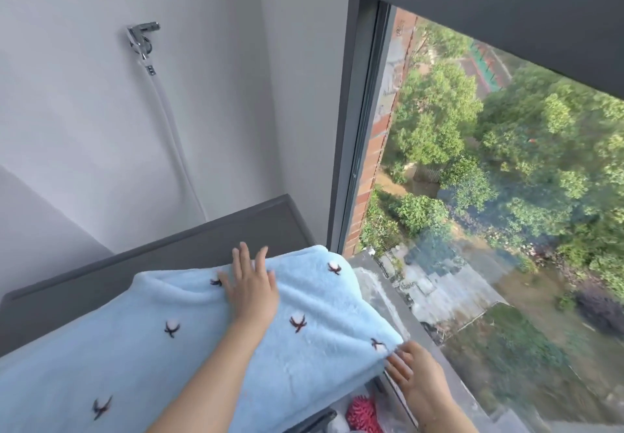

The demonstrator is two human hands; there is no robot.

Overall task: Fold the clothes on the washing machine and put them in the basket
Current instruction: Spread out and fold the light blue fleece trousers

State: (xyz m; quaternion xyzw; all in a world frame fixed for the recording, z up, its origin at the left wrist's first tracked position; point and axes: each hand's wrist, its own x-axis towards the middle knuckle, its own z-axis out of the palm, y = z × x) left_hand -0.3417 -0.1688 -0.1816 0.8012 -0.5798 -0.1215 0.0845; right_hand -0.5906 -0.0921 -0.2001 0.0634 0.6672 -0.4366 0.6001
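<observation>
White wall (pixel 84 112) at rear. Chrome tap (pixel 143 39) mounted on wall, white hose (pixel 175 149) hanging from it, running down behind dark grey ledge (pixel 189 226). Dark window frame (pixel 354 112) at right of wall. Window pane (pixel 506 230) shows trees (pixel 435 115) and red brick wall (pixel 374 149) outside, far below. Pink spiky item (pixel 363 415) at bottom edge, partly hidden.

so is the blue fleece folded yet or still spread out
Mostly spread: the blue fleece garment lies across the top, left hand flat on it, right hand holding its corner.
</observation>
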